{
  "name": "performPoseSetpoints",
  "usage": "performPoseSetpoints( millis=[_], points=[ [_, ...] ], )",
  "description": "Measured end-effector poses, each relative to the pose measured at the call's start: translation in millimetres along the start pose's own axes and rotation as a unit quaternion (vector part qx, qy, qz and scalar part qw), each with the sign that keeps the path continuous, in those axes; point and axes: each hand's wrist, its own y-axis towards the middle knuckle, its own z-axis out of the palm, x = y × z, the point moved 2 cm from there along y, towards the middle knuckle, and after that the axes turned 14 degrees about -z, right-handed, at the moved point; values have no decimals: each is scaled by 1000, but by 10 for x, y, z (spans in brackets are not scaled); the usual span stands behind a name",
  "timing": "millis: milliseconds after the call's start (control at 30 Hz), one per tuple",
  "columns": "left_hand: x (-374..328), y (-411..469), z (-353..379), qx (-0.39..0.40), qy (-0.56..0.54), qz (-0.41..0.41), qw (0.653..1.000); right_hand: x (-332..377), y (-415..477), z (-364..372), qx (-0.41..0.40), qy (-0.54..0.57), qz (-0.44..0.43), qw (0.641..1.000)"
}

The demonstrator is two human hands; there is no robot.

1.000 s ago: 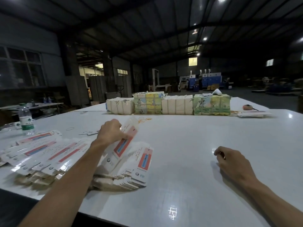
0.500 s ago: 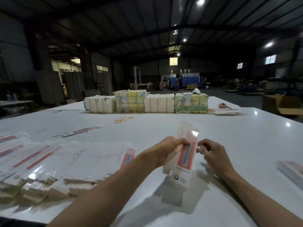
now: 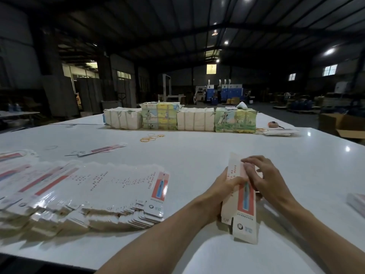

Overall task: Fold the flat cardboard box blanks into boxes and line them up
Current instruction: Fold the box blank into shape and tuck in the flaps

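**A:** How far along is the folding?

**B:** Barely begun, I'd judge. At nine o'clock on the glossy white table (image 3: pixel 197 155) lies a fanned pile of flat white cardboard blanks with red stripes (image 3: pixel 79 186). All of them are unfolded, so that is the bulk of the work left.

**A:** And the one being worked?

**B:** It's around five o'clock, held tilted above the table near the front edge. The left hand (image 3: pixel 225 186) grips the long white cardboard blank with a red-and-blue panel (image 3: pixel 245 204) by its left side, thumb laid across the face. The right hand (image 3: pixel 262 175) has its fingers curled over the upper part. A narrow side wall shows along the left, so it seems to be opening into a sleeve, but the bottom flaps are not yet tucked.

**A:** Any finished boxes lined up?

**B:** I see no row. At three o'clock a pale oblong thing (image 3: pixel 357 202) is cut off by the frame. Whether it's a folded box I cannot tell.
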Motion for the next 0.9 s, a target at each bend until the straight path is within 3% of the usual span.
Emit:
performPoseSetpoints(
  millis=[133, 300, 467, 633, 733, 900],
  points=[
    [-36, -21, 16, 31, -59, -24, 997, 28, 50, -36, -15, 34, 12, 999],
    [-76, -74, 17, 80, -140, -92, 983, -10, 101, -49, -37, 163, 119, 979],
    [-106, -62, 135, 71, -130, -135, 980, -35, 117, -132, -48, 424, 173, 888],
    [-59, -50, 22, 59, -208, -146, 966, 9, 98, -24, -72, 379, 149, 911],
    [-105, -24, -49, 49, -244, -141, 958, 41, 59, 61, -43, 347, 143, 926],
    [16, 64, -64, 12, -212, -79, 974, 184, -10, 121, -39, 329, 102, 938]
  ],
)
